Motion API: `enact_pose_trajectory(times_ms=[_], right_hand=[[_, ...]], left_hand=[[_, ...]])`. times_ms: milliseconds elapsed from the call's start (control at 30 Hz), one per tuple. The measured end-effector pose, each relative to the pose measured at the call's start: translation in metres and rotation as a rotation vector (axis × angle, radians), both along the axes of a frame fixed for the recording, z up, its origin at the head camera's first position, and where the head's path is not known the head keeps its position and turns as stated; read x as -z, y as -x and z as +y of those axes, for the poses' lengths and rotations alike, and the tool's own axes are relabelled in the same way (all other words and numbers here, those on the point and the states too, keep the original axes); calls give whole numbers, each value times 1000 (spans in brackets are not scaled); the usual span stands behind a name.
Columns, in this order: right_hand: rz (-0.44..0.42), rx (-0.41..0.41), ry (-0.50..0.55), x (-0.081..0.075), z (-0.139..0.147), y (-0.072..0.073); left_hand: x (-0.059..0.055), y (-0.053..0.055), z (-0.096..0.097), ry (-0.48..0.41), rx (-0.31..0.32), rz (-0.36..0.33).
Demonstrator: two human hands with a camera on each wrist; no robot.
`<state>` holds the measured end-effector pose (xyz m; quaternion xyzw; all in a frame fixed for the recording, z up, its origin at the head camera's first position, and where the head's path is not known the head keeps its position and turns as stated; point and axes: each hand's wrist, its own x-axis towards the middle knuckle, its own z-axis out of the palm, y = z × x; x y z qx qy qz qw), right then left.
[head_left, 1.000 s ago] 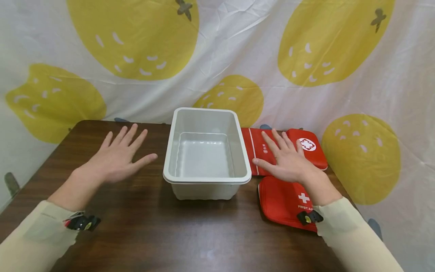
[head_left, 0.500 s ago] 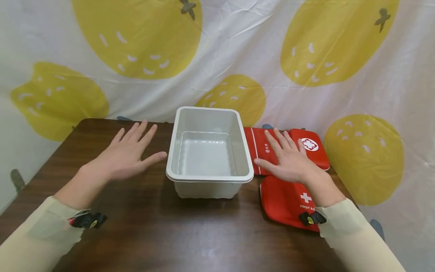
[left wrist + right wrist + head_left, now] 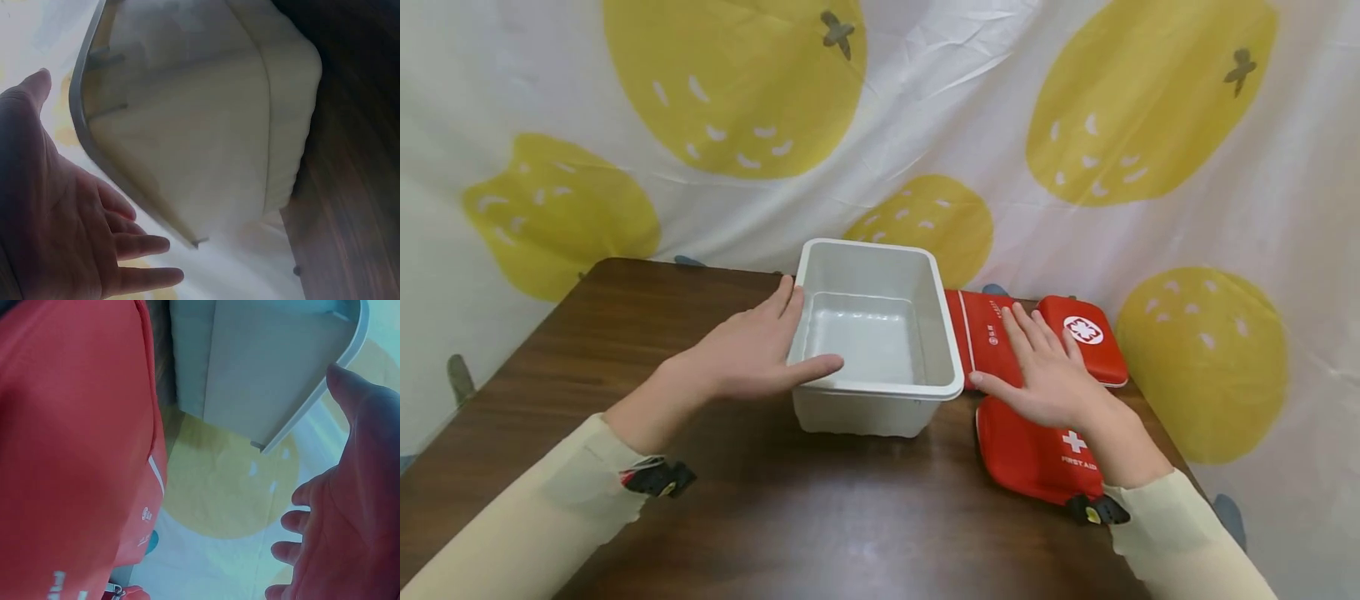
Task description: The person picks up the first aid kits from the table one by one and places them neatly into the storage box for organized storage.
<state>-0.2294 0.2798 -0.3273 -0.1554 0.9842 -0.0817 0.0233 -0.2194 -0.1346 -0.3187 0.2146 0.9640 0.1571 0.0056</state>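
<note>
A deep grey-white plastic bin (image 3: 868,414) stands on the brown table. My left hand (image 3: 741,350), fingers straight and thumb spread, overlaps the bin's left rim in the head view. In the left wrist view that hand (image 3: 69,212) is beside the bin's rim, palm showing and holding nothing. My right hand (image 3: 1052,379) is spread over several red first aid bags, right of the bin. Below it lies a rounded pouch (image 3: 1026,458) marked FIRST AID. Its thumb reaches close to the bin's right rim (image 3: 312,397) in the right wrist view.
A flat red bag with a white stripe (image 3: 992,346) lies right of the bin, partly behind my right hand. Beyond it sits a red case with a round white emblem (image 3: 1101,350). A curtain with yellow fruit prints (image 3: 925,108) hangs behind the table (image 3: 850,517).
My left hand has moved right, from beside the bin to its left rim. The right hand stays over the red bags, and the head view has shifted slightly.
</note>
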Motion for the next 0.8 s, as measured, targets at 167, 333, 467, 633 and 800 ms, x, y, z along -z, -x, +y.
enact_pose_trajectory(times_ms=[167, 333, 467, 633, 800], right_hand=[[-1, -4, 3, 7, 4, -9], [-20, -7, 14, 11, 9, -18], [-23, 1, 18, 13, 15, -22], [-13, 6, 12, 16, 24, -28], [-3, -16, 7, 21, 32, -31]], left_hand=[[6, 0, 10, 3, -43, -23], [12, -3, 14, 6, -83, -63], [13, -4, 15, -16, -97, -73], [14, -2, 18, -14, -99, -70], [10, -3, 21, 37, -107, -79]])
